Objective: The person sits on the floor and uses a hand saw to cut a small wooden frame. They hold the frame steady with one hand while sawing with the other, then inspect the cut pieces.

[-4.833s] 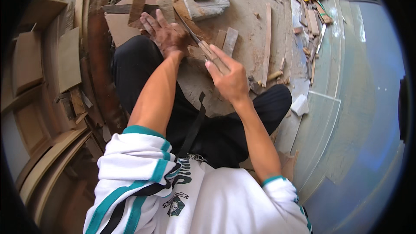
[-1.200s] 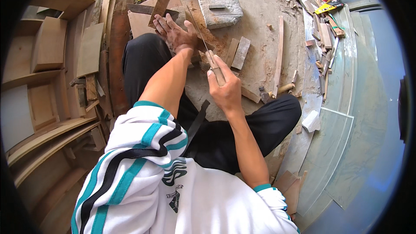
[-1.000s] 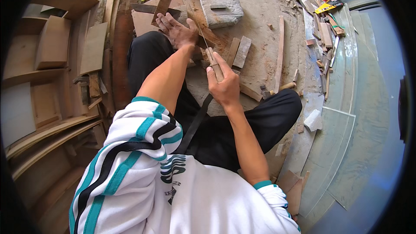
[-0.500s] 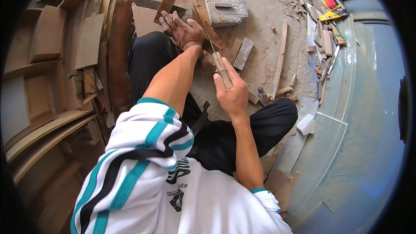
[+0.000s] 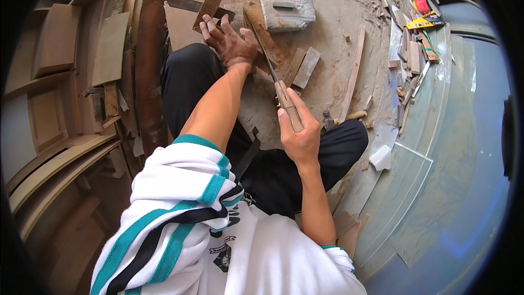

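Woodworking workshop: stacked boards (image 5: 112, 46), offcuts (image 5: 305, 67), sawdust-strewn floor (image 5: 338, 11), curved mouldings (image 5: 52, 166).

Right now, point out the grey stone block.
Head view, top centre: the grey stone block lies on the dusty floor, just right of the left hand.

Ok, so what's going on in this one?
A person sits on a dusty floor among wood offcuts, working with a long thin tool. The right hand grips the tool's wooden handle, its narrow blade running forward. The left hand presses down on the wood pieces just beside the blade. A grey concrete block lies ahead, with two small wood blocks to the right.
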Available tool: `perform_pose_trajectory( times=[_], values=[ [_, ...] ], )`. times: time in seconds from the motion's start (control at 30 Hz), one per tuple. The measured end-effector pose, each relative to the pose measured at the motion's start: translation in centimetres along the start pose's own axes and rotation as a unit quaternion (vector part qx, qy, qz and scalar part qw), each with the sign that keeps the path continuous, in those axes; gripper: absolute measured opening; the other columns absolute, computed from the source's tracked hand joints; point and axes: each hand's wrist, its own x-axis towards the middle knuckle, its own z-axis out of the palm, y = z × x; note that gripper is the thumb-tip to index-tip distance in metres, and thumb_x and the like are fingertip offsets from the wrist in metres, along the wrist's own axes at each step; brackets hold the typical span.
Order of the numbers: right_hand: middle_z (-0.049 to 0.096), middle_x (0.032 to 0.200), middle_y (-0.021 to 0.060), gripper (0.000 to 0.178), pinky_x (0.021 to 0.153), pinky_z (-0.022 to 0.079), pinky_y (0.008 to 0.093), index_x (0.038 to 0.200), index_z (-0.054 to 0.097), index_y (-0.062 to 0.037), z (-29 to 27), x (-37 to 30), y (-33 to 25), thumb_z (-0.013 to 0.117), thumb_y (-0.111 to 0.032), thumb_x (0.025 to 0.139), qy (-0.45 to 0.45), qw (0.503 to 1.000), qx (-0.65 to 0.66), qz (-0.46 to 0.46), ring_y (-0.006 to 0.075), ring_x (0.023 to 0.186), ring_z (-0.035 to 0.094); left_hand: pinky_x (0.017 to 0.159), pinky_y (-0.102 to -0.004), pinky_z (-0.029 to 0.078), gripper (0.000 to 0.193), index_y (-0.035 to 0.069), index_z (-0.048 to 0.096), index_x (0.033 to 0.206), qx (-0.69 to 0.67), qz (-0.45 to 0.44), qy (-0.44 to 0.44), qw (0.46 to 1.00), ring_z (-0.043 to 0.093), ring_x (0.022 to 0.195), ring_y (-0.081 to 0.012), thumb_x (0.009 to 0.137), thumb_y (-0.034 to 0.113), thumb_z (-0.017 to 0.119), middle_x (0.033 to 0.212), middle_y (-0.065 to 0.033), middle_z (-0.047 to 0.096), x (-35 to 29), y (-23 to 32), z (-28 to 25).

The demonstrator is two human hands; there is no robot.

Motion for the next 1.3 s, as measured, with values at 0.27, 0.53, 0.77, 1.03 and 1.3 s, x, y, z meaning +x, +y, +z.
perform_pose_trajectory(
  times=[0.27,0.53,0.77,1.03,1.3],
  values=[
    [0.069,0.111,0.0291,0.048,0.083,0.057,0.0403,0.138,0.056,0.0023,-0.5,0.9,-2.6,0.065,-0.012,0.093,-0.037,0.998,-0.040,0.028,0.0400,0.101,0.070,0.115,-0.0611,0.023,0.047,0.009,0.057,0.125,0.001,0.014,0.013,1.000,0.022,0.145,-0.0467,0.080,0.023,0.057,0.158,-0.0235,0.027,-0.1,-0.5,0.4],
    [0.070,0.110,0.0288,0.048,0.079,0.058,0.0406,0.139,0.056,0.0010,-0.1,0.6,-3.2,0.065,-0.011,0.094,-0.027,0.997,-0.070,0.014,0.0405,0.098,0.071,0.115,-0.0614,0.023,0.046,0.010,0.057,0.125,-0.019,0.007,0.000,1.000,0.022,0.145,-0.0470,0.080,0.021,0.057,0.158,-0.0234,0.026,-0.3,-0.2,0.1],
    [0.071,0.103,0.0281,0.046,0.074,0.058,0.0391,0.137,0.059,0.0000,-0.4,0.0,-1.7,0.066,-0.012,0.093,-0.018,0.999,-0.046,0.023,0.0403,0.089,0.073,0.115,-0.0619,0.022,0.054,0.010,0.053,0.134,-0.007,0.001,-0.007,1.000,0.020,0.145,-0.0473,0.082,0.022,0.058,0.159,-0.0239,0.025,0.0,0.1,-0.3],
    [0.070,0.114,0.0272,0.047,0.080,0.058,0.0338,0.136,0.056,0.0059,-7.3,-5.7,-9.7,0.065,-0.002,0.091,-0.054,0.996,-0.044,0.062,0.0360,0.096,0.074,0.120,-0.0633,0.017,0.055,-0.001,0.052,0.133,-0.029,0.008,-0.001,1.000,0.013,0.146,-0.0499,0.084,0.022,0.056,0.157,-0.0284,0.020,0.1,-0.2,0.3],
    [0.068,0.113,0.0277,0.043,0.086,0.054,0.0478,0.133,0.058,0.0006,-1.0,3.2,-4.0,0.063,-0.013,0.092,-0.045,0.995,-0.093,-0.015,0.0464,0.101,0.065,0.120,-0.0635,0.016,0.053,0.000,0.053,0.132,-0.029,0.009,-0.007,0.999,0.014,0.146,-0.0502,0.084,0.020,0.055,0.158,-0.0295,0.019,-0.1,0.6,0.3]
  ],
)
